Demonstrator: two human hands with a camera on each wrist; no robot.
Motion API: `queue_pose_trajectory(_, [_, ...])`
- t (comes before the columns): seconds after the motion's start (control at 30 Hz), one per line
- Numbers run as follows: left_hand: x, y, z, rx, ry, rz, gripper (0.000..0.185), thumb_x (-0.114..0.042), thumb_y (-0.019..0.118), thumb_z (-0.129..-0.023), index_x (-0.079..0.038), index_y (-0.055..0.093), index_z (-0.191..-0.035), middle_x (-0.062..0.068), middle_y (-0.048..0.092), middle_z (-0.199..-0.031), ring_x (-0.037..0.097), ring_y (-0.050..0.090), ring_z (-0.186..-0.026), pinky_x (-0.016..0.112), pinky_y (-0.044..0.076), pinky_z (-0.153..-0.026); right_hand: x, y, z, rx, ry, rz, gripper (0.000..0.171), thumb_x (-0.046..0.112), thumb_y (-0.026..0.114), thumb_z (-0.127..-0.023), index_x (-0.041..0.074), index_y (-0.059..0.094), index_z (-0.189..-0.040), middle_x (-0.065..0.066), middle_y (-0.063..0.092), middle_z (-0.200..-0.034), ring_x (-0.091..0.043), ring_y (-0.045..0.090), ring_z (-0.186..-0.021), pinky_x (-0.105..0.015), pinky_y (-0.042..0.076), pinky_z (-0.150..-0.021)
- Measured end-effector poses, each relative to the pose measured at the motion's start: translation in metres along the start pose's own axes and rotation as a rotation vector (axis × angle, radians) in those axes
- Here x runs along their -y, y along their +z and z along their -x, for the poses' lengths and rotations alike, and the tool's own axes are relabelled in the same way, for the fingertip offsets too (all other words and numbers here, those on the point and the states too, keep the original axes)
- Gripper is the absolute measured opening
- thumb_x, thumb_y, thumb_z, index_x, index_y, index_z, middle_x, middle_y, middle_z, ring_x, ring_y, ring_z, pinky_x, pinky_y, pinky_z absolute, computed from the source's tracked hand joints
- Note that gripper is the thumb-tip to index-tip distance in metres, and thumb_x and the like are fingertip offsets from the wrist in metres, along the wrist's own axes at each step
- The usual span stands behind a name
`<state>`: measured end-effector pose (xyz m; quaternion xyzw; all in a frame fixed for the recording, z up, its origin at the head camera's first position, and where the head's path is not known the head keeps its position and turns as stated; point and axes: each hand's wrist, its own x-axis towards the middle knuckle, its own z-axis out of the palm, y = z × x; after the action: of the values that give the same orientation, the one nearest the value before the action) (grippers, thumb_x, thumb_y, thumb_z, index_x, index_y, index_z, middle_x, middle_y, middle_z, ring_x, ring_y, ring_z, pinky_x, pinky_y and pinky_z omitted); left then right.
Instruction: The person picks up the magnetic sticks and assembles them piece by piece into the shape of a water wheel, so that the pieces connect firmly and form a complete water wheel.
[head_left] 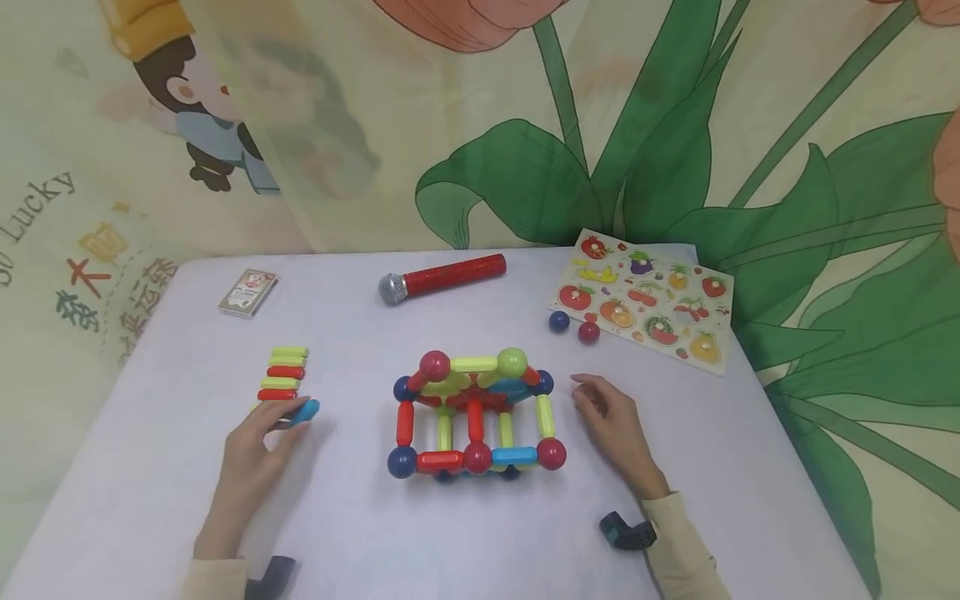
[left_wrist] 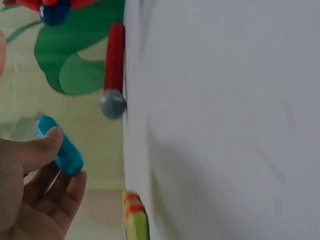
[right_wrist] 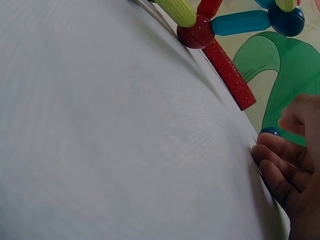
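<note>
Between thumb and fingers, my left hand (head_left: 258, 450) pinches a blue magnetic rod (left_wrist: 61, 145), held close by a row of yellow-green and red rods (head_left: 285, 372) on the left of the table. In the middle stands a frame built of rods and balls (head_left: 477, 457), with red, blue and green balls at its corners. My right hand (head_left: 611, 425) rests to the right of this frame, fingers loosely curled and holding nothing. Behind that hand lie a loose dark blue ball (head_left: 558, 322) and a loose red ball (head_left: 588, 332).
A red microphone (head_left: 453, 277) with a silver head lies at the back of the white table (head_left: 360, 533). A fruit puzzle board (head_left: 645, 302) sits at the back right, its edge beside the loose balls. At the back left is a small card box (head_left: 248, 292).
</note>
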<state>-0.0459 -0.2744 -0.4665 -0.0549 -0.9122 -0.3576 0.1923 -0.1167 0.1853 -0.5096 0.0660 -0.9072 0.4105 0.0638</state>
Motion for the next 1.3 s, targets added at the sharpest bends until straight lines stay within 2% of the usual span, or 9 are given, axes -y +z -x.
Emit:
queue_pose_trajectory(0.1, [-0.035, 0.016, -0.006, -0.01, 0.013, 0.186, 0.047, 0.014, 0.075, -0.073, -0.002, 0.065, -0.116, 0.006, 0.066, -0.103, -0.006, 0.058, -0.09, 0.006, 0.044, -0.085, 0.0, -0.001, 0.0, -0.007, 0.002, -0.004, 0.027, 0.022, 0.06, -0.096, 0.014, 0.062, -0.121, 0.003, 0.066, -0.092, -0.008, 0.058, -0.077, -0.019, 0.051, -0.069])
queue_pose_trajectory(0.33, [-0.112, 0.045, -0.01, 0.136, 0.033, 0.533, 0.04, 0.008, 0.07, -0.081, -0.002, 0.062, -0.119, 0.0, 0.063, -0.108, 0.008, 0.061, -0.098, 0.019, 0.05, -0.089, -0.001, -0.001, -0.001, -0.004, 0.005, -0.016, 0.026, 0.021, 0.06, -0.096, 0.014, 0.062, -0.121, 0.002, 0.066, -0.092, -0.009, 0.059, -0.076, -0.019, 0.051, -0.069])
queue_pose_trajectory(0.53, [-0.143, 0.066, -0.009, 0.236, 0.032, 0.675, 0.037, 0.002, 0.072, -0.082, -0.005, 0.062, -0.117, 0.003, 0.064, -0.111, 0.014, 0.064, -0.1, 0.026, 0.053, -0.088, -0.001, -0.001, -0.001, -0.002, 0.009, -0.029, 0.026, 0.02, 0.06, -0.096, 0.013, 0.062, -0.121, 0.001, 0.067, -0.092, -0.009, 0.061, -0.077, -0.019, 0.051, -0.069])
queue_pose_trajectory(0.7, [-0.147, 0.072, -0.008, 0.287, 0.073, 0.589, 0.034, -0.003, 0.074, -0.081, -0.009, 0.062, -0.112, 0.0, 0.068, -0.105, 0.012, 0.068, -0.096, 0.03, 0.051, -0.092, -0.001, -0.001, -0.001, 0.01, 0.013, -0.027, 0.027, 0.022, 0.059, -0.096, 0.013, 0.061, -0.121, 0.001, 0.067, -0.093, -0.009, 0.061, -0.078, -0.019, 0.051, -0.069])
queue_pose_trajectory(0.9, [-0.149, 0.068, -0.013, 0.373, 0.112, 0.428, 0.034, -0.01, 0.079, -0.079, -0.015, 0.061, -0.107, -0.01, 0.07, -0.099, 0.005, 0.066, -0.095, 0.051, 0.027, -0.112, 0.001, -0.003, -0.002, 0.016, 0.021, -0.035, 0.026, 0.021, 0.059, -0.096, 0.013, 0.061, -0.121, 0.0, 0.067, -0.094, -0.01, 0.06, -0.078, -0.02, 0.051, -0.069])
queue_pose_trajectory(1.07, [-0.142, 0.057, -0.013, 0.413, 0.105, 0.402, 0.041, -0.015, 0.079, -0.079, -0.015, 0.061, -0.116, -0.009, 0.067, -0.108, 0.007, 0.061, -0.104, 0.044, 0.047, -0.099, 0.002, -0.002, -0.001, 0.022, 0.024, -0.047, 0.026, 0.02, 0.059, -0.096, 0.013, 0.061, -0.121, 0.001, 0.067, -0.094, -0.01, 0.061, -0.078, -0.02, 0.051, -0.069])
queue_pose_trajectory(1.13, [-0.13, 0.046, -0.013, 0.374, 0.07, 0.39, 0.042, -0.014, 0.078, -0.08, -0.015, 0.061, -0.119, -0.007, 0.067, -0.112, 0.008, 0.059, -0.108, 0.033, 0.049, -0.095, 0.001, -0.002, -0.001, 0.024, 0.017, -0.054, 0.026, 0.02, 0.058, -0.096, 0.013, 0.061, -0.121, 0.0, 0.067, -0.094, -0.01, 0.061, -0.078, -0.021, 0.052, -0.069])
queue_pose_trajectory(1.2, [-0.112, 0.031, -0.013, 0.279, 0.015, 0.372, 0.041, -0.009, 0.076, -0.082, -0.012, 0.062, -0.12, -0.003, 0.067, -0.115, 0.007, 0.058, -0.11, 0.024, 0.046, -0.097, 0.0, -0.002, -0.001, 0.022, 0.012, -0.054, 0.026, 0.02, 0.058, -0.096, 0.013, 0.061, -0.121, 0.001, 0.067, -0.094, -0.01, 0.061, -0.078, -0.021, 0.052, -0.069])
queue_pose_trajectory(1.3, [-0.07, 0.007, -0.018, 0.116, -0.092, 0.364, 0.038, 0.002, 0.072, -0.082, -0.005, 0.063, -0.119, -0.002, 0.066, -0.116, 0.003, 0.056, -0.113, 0.015, 0.04, -0.099, -0.002, -0.002, -0.001, 0.011, 0.004, -0.039, 0.026, 0.02, 0.059, -0.096, 0.014, 0.061, -0.121, 0.001, 0.066, -0.094, -0.009, 0.06, -0.078, -0.02, 0.051, -0.07])
